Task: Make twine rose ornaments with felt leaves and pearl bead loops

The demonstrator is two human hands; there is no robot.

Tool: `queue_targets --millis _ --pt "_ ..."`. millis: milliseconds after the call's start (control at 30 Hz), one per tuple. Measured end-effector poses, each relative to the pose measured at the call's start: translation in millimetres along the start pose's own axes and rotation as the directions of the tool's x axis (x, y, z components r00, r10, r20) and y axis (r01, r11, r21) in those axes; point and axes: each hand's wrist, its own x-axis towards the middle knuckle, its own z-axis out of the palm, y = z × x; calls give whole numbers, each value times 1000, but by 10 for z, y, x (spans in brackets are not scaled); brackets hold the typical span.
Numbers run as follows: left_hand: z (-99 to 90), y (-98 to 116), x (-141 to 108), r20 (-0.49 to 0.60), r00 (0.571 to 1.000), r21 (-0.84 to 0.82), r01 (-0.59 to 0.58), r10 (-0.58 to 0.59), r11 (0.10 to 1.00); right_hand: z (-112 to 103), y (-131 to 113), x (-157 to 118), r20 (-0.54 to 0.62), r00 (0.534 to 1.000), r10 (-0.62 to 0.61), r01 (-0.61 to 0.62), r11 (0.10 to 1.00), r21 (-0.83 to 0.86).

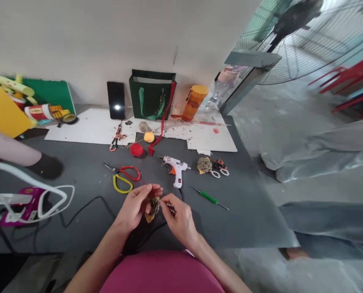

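My left hand (135,206) holds a brown rolled flower (153,206) with a yellowish base, its fingers curled around the flower's left side. Close beside it on the right, my right hand (180,217) is closed on a string of dark beads (170,208), with its fingertips near the flower's edge. Above the hands lies a white glue gun (177,170) with an orange trigger. Scissors (124,174) with one red and one yellow handle rest to its left. A green double-ended tool (209,197) lies to the right of my right hand.
Behind are a dark green bag (152,95), an orange bottle (194,103) and a phone (116,100). A red roll (136,149) and a finished-looking flower (205,165) lie on the grey table (248,219). White cable and a purple object (24,206) occupy the left. A person's legs (330,221) are at right.
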Motion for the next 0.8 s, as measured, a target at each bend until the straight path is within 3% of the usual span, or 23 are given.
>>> queue_targets --millis 133,267,433,500,633,800 --pt "-44 20 -27 24 999 -148 35 -32 988 62 33 -23 65 998 16 -17 1000 12" --pt "-122 -17 -55 28 999 -114 -16 20 993 23 34 51 225 967 -122 115 992 43" --pt "-337 75 -127 -34 997 41 -73 74 997 -8 52 395 62 988 -139 142 988 -59" --pt "-435 170 -171 -54 991 187 -111 123 976 96 49 568 111 976 -187 197 977 -86" --pt "-591 359 -245 -72 954 541 -208 292 815 439 -14 841 345 899 -269 350 916 -197" --pt "-728 458 -283 -43 892 799 -239 449 551 688 -170 993 498 856 -135 417 750 -514"
